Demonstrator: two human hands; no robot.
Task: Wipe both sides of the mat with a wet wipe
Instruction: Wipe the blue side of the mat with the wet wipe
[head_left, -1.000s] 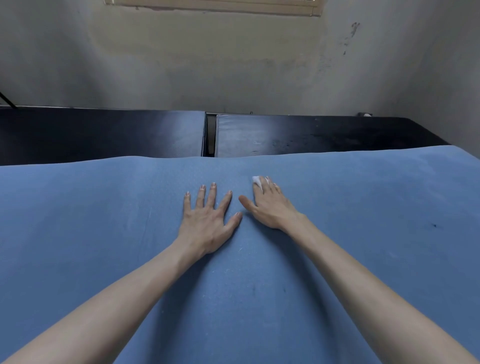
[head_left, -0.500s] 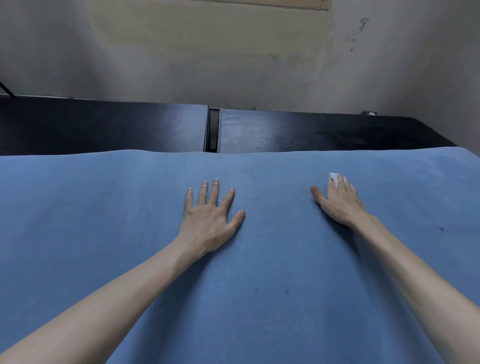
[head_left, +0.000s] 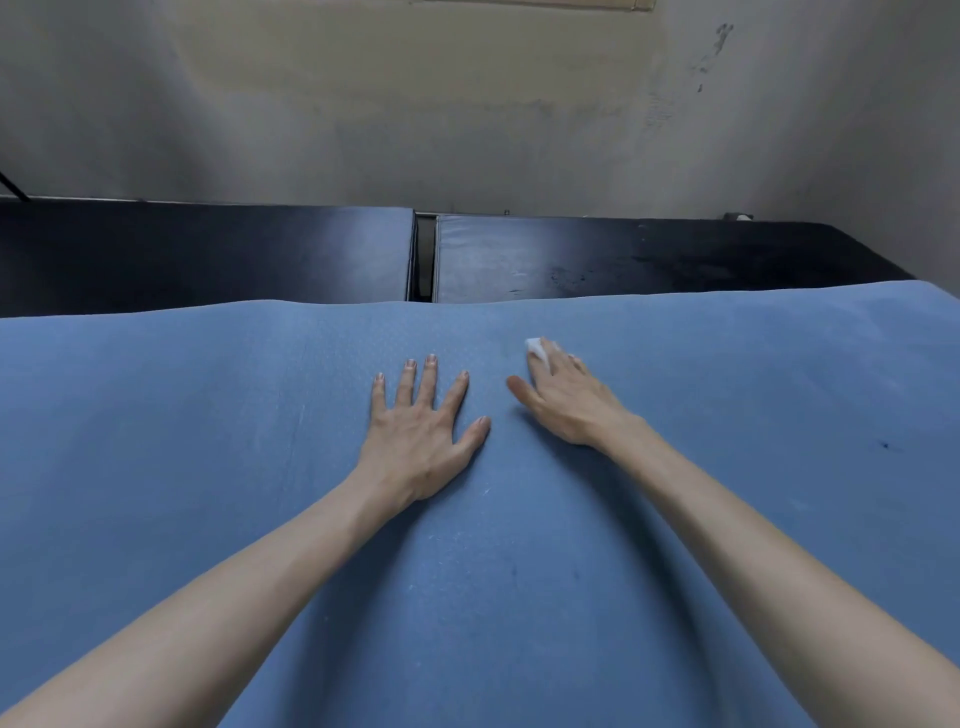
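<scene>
A large blue mat (head_left: 208, 467) lies flat and fills the lower part of the view. My left hand (head_left: 423, 436) rests palm down on it near the middle, fingers spread, holding nothing. Just to its right, my right hand (head_left: 563, 400) presses a small white wet wipe (head_left: 537, 349) against the mat under its fingertips. Only a corner of the wipe shows beyond the fingers. A small dark speck (head_left: 884, 445) marks the mat at the far right.
Beyond the mat's far edge stand two dark tables (head_left: 208, 249) side by side with a narrow gap (head_left: 425, 260) between them. A stained pale wall (head_left: 467, 104) rises behind them. The mat's right end runs out of view.
My right hand swept the wipe out to the right, then back left beside my left hand. The left hand has stayed flat in place.
</scene>
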